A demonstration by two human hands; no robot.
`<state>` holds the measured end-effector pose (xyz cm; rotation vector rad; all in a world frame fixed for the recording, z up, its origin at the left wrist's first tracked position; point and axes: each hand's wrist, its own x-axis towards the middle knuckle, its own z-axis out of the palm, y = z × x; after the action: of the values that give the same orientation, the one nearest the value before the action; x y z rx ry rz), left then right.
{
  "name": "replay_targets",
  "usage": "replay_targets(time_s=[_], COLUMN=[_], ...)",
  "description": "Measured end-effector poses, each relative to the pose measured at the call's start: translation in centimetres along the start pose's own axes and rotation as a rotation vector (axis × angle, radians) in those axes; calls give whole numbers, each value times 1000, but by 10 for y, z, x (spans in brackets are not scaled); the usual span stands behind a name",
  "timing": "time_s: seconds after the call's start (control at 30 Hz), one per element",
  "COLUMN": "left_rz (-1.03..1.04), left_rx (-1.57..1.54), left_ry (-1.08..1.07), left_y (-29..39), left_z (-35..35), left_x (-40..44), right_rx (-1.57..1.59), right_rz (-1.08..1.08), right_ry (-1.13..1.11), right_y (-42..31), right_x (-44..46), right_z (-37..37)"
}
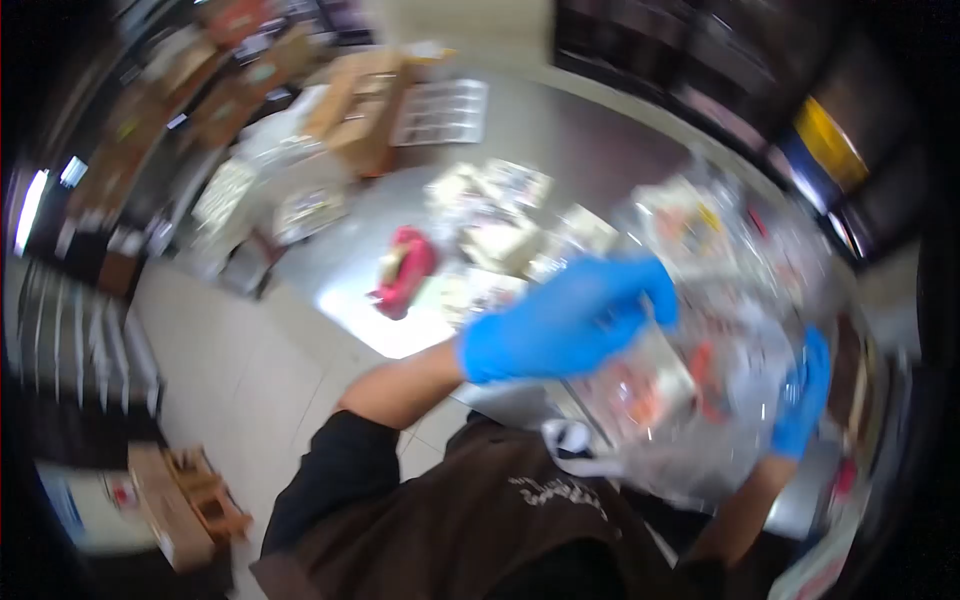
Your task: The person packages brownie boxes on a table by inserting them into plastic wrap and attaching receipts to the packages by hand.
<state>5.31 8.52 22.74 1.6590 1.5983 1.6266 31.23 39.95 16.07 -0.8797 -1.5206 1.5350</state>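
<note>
My left hand [570,315], in a blue glove, is raised over the metal table, its fingers bent around the top edge of a whitish packet [655,385] with orange-red contents. On the right, my right hand [803,395], also gloved in blue, rests against the side of a large clear plastic bag [740,440]. Motion blur hides its fingertips and whatever they hold. Inside the bag, reddish and white things show through. Several white packets [500,235] lie in a loose pile beyond my left hand.
A pink-red object [404,272] lies on the metal table [340,260] left of the pile. Behind are a cardboard box [362,115] and a white compartment tray [440,112]. More filled clear bags [685,225] stand at the right; boxes [175,505] sit low at the left.
</note>
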Motion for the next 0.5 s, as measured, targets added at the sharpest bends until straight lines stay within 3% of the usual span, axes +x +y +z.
replay_targets(time_s=[0.03,0.07,0.1,0.2,0.27,0.3,0.33,0.37,0.4,0.47,0.5], left_rz=[-101,-85,-279,-354,-391,-394,-566,-751,-760,-920,-927], left_rx=[59,39,124,277,650,661,800,925,937,1028,1041], left_ry=[-23,61,-39,-26,101,132,46,-46,-17,-345,-321], left_y=[3,-13,-6,-31,-47,-49,-50,-51,-56,-65,-65], left_z=[10,27,33,68,84,84,84,84,84,81,82], left_x=[-13,-29,-40,-85,-107,-114,-123,-128,-133,-138,-140], right_rx=[17,-693,-220,-661,-854,-928,-967,-812,-656,-805,-1038], right_rz=[-48,-723,-94,-127,-151,-494,-846,-696,-538,-298,-317], right_ry=[-106,-305,-221,-447,-544,-471,-383,-575,-753,-1238,-1371], right_y=[27,14,40,79,77,60,51,49,49,39,47], right_x=[13,-7,7,6,0,-29,-56,-71,-85,-110,-111], right_z=[-14,13,10,9,19,39,54,59,60,71,68])
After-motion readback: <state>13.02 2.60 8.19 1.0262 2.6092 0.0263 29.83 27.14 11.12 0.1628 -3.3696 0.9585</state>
